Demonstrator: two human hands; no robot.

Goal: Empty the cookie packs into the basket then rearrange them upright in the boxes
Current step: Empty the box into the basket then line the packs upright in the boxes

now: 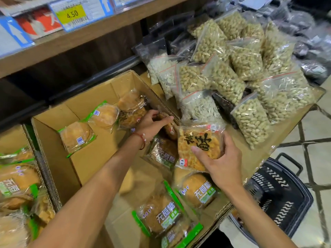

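Note:
A large open cardboard box holds several clear cookie packs, some with green edges. My right hand grips a pack with big black characters, held upright over the box's right side. My left hand reaches deep to the box's far right wall, its fingers curled round another cookie pack there. Two green-edged packs lie flat at the near end. A black plastic basket stands on the floor at the lower right.
A second box with more green-edged packs sits at the left. Clear bags of peanuts and seeds are heaped on cardboard to the right. A wooden shelf with a 4.50 price tag runs above.

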